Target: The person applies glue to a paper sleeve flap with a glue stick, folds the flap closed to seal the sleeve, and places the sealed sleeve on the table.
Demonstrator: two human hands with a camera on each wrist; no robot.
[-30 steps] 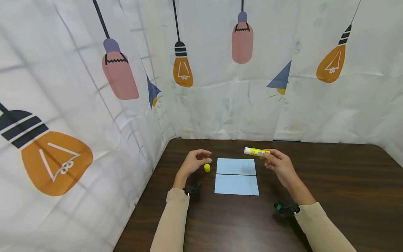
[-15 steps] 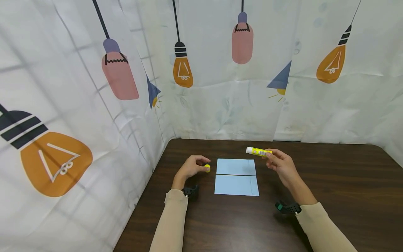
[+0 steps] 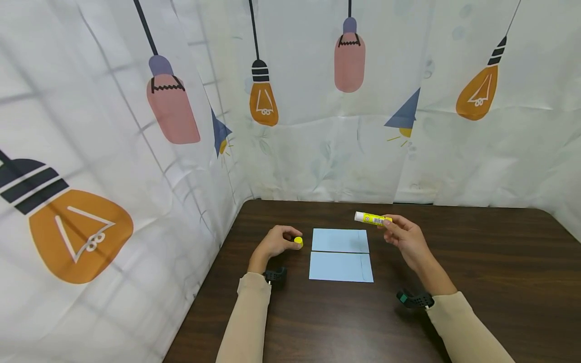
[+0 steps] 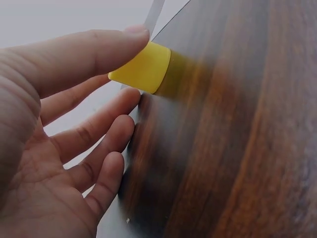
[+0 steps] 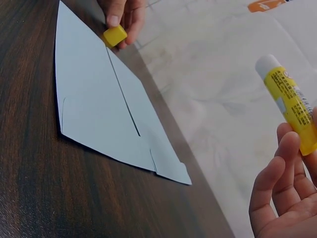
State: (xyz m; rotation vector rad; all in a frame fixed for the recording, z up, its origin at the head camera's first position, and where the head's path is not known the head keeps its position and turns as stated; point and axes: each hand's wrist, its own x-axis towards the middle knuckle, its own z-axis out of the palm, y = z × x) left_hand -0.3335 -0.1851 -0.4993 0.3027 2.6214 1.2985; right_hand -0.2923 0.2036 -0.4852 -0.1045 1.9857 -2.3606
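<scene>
My left hand [image 3: 276, 242] pinches a small yellow glue-stick cap [image 4: 143, 69] between thumb and index finger. In the left wrist view the cap is at the tabletop, its yellow reflection beside it; whether it touches the wood I cannot tell. My right hand [image 3: 406, 241] holds a yellow glue stick [image 3: 373, 219] with a white end by its lower part. The stick is raised above the table, white end pointing left. Between the hands lie two light-blue paper pieces [image 3: 340, 240], one behind the other with a narrow gap. Each has a thin line near its right edge.
The dark brown wooden table [image 3: 490, 272] runs back to a white curtain [image 3: 308, 161] printed with lamps and bulbs. Another curtain side stands close along the left edge. Both wrists wear black straps [image 3: 415, 298].
My left hand has come down onto the cap, pinched it and shifted it very slightly. The glue stick has moved a little to the right with my right hand. The papers have stayed put.
</scene>
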